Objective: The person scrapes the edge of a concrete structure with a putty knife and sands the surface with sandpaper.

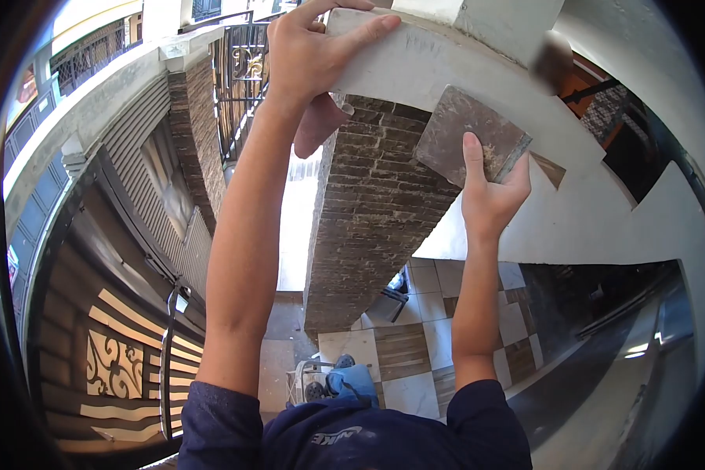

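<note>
My left hand [309, 51] is raised at the top, its thumb lying along the edge of the white plastered ledge [415, 59]. A reddish-brown folded piece [318, 127], like sandpaper or cloth, hangs below that palm; how it is held is not clear. My right hand [493, 188] grips a square, flat, dusty grey-brown plate [466, 129] by its lower right corner, thumb on its face. The plate is tilted and lies over the ledge's lower edge, in front of the stone-clad pillar [368, 204].
Far below are a checkered tile floor [415, 352] and my feet on a small stand [298, 384]. A metal gate [117, 360] is at the lower left, a railing [239, 86] at the upper left. An opening with dark and orange items [603, 110] is at the upper right.
</note>
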`<move>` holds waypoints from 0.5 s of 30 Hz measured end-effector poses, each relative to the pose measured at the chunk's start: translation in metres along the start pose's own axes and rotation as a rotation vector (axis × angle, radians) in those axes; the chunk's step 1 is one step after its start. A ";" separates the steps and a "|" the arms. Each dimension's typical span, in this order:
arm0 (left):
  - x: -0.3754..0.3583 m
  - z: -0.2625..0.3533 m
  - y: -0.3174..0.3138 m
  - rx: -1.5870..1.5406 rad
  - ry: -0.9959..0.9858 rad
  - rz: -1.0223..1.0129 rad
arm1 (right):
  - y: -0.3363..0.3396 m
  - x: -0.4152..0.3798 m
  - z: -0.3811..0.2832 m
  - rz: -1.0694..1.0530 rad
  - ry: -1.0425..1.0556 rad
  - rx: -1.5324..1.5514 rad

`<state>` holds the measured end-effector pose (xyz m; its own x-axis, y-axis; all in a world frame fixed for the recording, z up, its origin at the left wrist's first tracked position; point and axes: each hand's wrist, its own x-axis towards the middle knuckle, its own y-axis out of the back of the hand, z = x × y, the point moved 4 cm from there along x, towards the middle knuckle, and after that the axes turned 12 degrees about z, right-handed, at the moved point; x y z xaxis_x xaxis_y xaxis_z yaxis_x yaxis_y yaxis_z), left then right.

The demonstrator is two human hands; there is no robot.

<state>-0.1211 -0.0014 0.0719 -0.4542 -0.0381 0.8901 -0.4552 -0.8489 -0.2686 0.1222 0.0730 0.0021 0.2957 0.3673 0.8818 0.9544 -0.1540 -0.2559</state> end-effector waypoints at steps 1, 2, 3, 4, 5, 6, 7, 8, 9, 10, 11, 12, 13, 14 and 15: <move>-0.001 0.004 0.001 0.000 -0.004 -0.004 | -0.002 -0.002 0.004 -0.003 -0.007 0.017; -0.001 0.005 0.002 0.036 0.022 -0.011 | -0.004 -0.003 0.009 -0.007 -0.014 0.033; -0.001 0.005 0.001 0.072 0.050 -0.018 | -0.005 -0.005 0.013 -0.010 -0.021 0.050; -0.002 0.005 0.001 0.032 0.059 -0.031 | -0.008 -0.009 0.014 0.026 -0.033 0.103; -0.001 0.003 0.000 0.035 0.056 -0.031 | -0.012 -0.010 0.014 0.038 -0.034 0.132; 0.000 0.002 -0.001 0.042 0.018 -0.013 | -0.016 -0.011 0.012 0.049 -0.035 0.160; 0.000 0.001 0.000 0.051 -0.016 0.003 | -0.021 -0.011 0.009 0.061 -0.036 0.189; -0.001 -0.003 0.000 0.058 -0.010 -0.003 | -0.023 -0.011 0.003 0.057 -0.017 0.123; -0.003 -0.001 -0.001 0.018 -0.002 -0.006 | -0.023 -0.013 0.005 0.058 -0.011 0.125; -0.001 0.000 -0.002 -0.028 -0.002 -0.004 | -0.023 -0.014 0.008 0.058 -0.005 0.128; -0.001 0.000 -0.004 -0.031 -0.001 -0.005 | -0.024 -0.016 0.010 0.058 0.000 0.130; -0.004 -0.001 -0.005 -0.026 0.003 -0.019 | -0.020 -0.019 0.010 0.100 0.001 0.162; -0.004 -0.001 -0.005 -0.023 0.003 -0.027 | -0.020 -0.019 0.009 0.120 0.010 0.185; -0.001 -0.001 -0.004 -0.018 -0.006 -0.022 | -0.020 -0.019 0.008 0.140 0.020 0.208; 0.001 -0.001 -0.003 -0.009 -0.015 -0.021 | -0.020 -0.020 0.007 0.166 0.035 0.170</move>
<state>-0.1207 0.0014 0.0733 -0.4334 -0.0285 0.9007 -0.4711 -0.8449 -0.2534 0.0978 0.0747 -0.0131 0.4503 0.3175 0.8345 0.8869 -0.0515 -0.4590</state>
